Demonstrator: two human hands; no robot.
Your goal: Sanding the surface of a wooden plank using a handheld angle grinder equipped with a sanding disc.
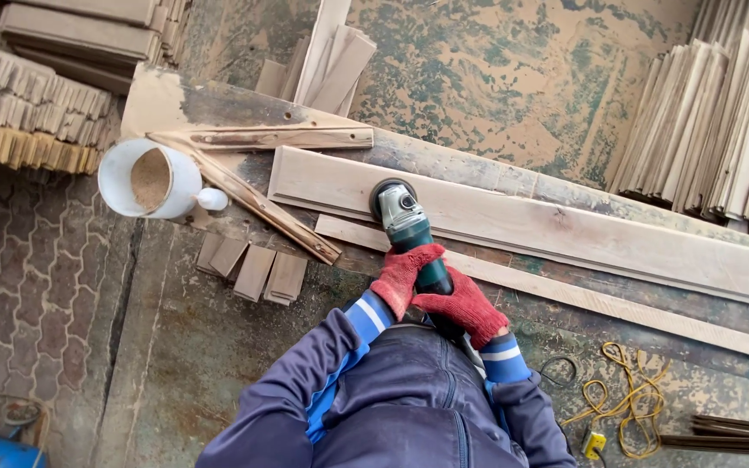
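Both my hands wear red knit gloves and grip a green and grey angle grinder (404, 217). My left hand (400, 277) wraps the grinder's body from the left. My right hand (465, 305) holds the rear of its handle. The grinder's round head rests on the near left part of a long pale wooden board (565, 230) that lies flat across a worn, stained workbench (218, 104). A thinner pale strip (582, 299) lies alongside the board, closer to me.
A white bucket (151, 180) with sawdust inside sits at the bench's left end. Short wood blocks (253, 269) lie below it. Stacks of wooden slats (721, 121) stand at the right and top left (28, 113). A yellow cord (626, 403) lies on the floor.
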